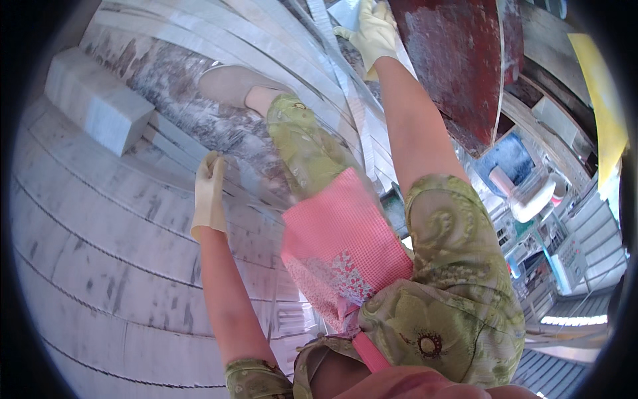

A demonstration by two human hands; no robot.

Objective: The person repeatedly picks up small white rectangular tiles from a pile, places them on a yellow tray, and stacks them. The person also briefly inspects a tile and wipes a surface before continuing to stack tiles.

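Both of my hands wear pale cream gloves. My left hand (211, 183) is closed, its fingers bent and pressed together, beside a long pale strip (176, 136); whatever lies in its grip is too unclear to name. Stretched far forward, my right hand (373, 33) has its thumb held apart from the fingers. It is over a light bluish-white piece (345, 12), close to a large dark-red worn panel (452, 60); contact is unclear. Several long whitish strips (292, 46) run between and beyond my hands.
A pale rectangular block (100, 100) stands at the far left, beside a whitish wall of panels (113, 233) with dark seams. My beige shoe (236, 84) rests on a stained surface. A pink apron (345, 233) hangs before me. On the right are a yellow sheet (601, 113) and machinery (565, 263).
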